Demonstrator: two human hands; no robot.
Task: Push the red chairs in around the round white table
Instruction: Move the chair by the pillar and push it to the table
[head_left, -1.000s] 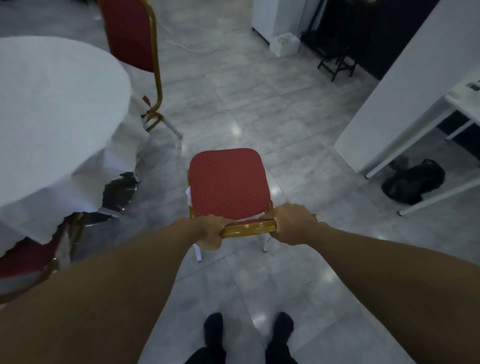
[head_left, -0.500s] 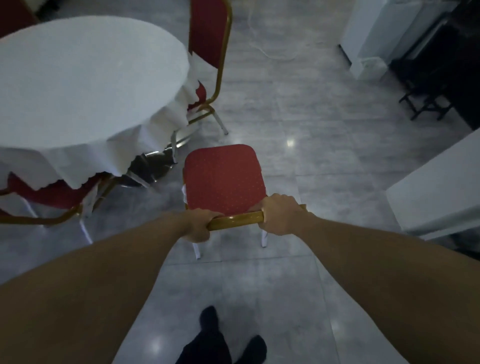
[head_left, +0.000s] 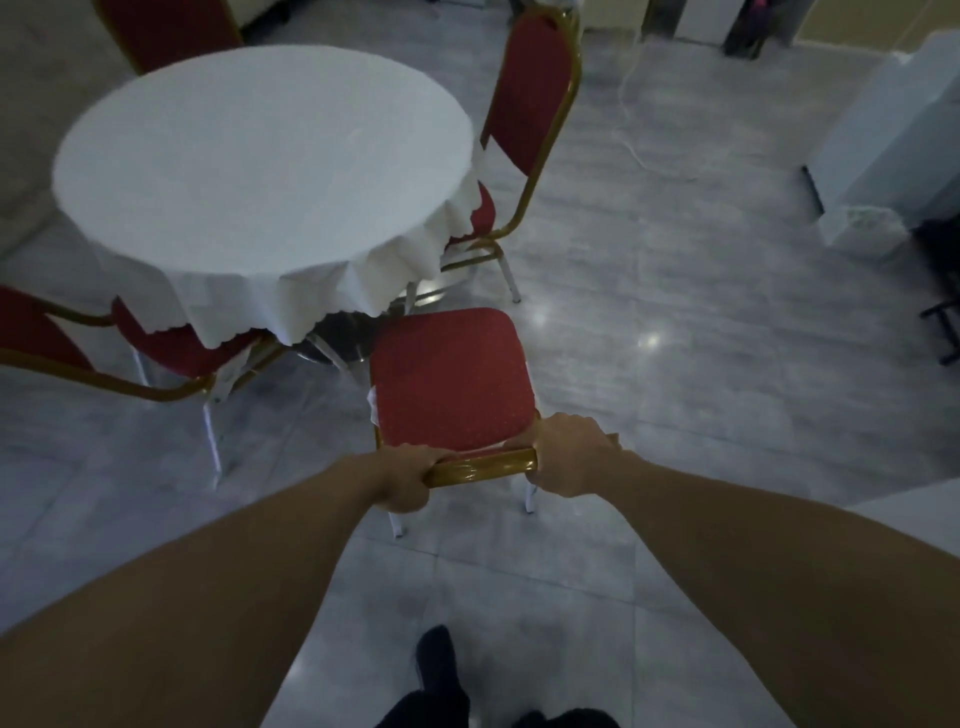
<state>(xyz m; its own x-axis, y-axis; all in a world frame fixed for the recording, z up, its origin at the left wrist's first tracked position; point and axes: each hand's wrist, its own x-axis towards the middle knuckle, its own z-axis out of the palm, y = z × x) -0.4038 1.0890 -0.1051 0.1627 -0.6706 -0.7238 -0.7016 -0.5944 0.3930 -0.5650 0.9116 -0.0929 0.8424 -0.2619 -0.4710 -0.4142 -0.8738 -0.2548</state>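
A red padded chair with a gold frame stands in front of me, its seat facing the round white table. My left hand and my right hand are both closed around the gold top rail of its back. The seat's front edge sits just short of the hanging tablecloth. Another red chair stands at the table's right side, its seat partly under the cloth. A third red chair is tucked at the near left, and the back of another shows beyond the table.
Grey tiled floor lies open to the right of the chair. A white cabinet with a small white box beside it stands at the far right, along with dark stand legs. My dark shoes show at the bottom.
The held chair has travelled toward the table, its seat now close to the cloth edge. My view has swung left, bringing the whole tabletop and the other chairs into sight. Both hands keep their grip.
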